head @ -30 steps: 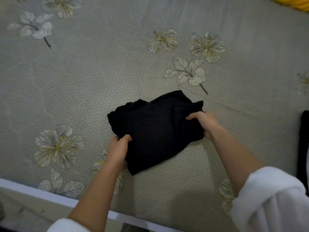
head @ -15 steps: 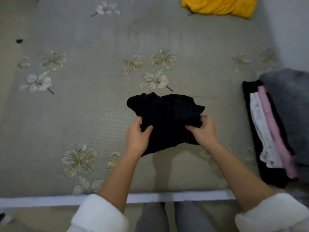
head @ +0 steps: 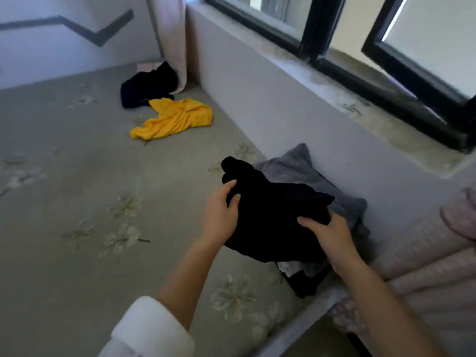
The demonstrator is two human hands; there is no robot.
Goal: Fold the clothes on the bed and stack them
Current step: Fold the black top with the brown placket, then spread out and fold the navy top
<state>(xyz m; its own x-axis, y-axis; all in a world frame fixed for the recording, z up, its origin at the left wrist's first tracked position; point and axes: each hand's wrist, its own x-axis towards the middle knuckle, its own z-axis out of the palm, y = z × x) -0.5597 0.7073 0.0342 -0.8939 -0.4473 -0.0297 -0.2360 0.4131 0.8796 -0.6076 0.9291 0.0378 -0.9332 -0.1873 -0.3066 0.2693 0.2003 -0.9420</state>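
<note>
A folded black garment (head: pixel 273 215) is held in the air over the stack of folded clothes (head: pixel 301 275) by the wall. My left hand (head: pixel 221 212) grips its left edge with the thumb on top. On its right edge my right hand (head: pixel 327 234) grips it, fingers lying over the cloth. Only the stack's near corner shows, dark and white layers under the garment. An unfolded yellow garment (head: pixel 175 118) lies farther back on the bed (head: pixel 77 202), and a dark crumpled garment (head: pixel 146 86) lies behind it in the corner.
A grey cushion (head: pixel 304 168) leans against the wall behind the stack. A pink quilt (head: pixel 425 266) fills the right side. A curtain (head: pixel 172 34) hangs in the far corner, and a window sill (head: pixel 360 99) runs along the wall.
Both hands have lifted the black garment off the bed and carried it right, over the stack. The view has swung from looking down at the bed towards the wall and window.
</note>
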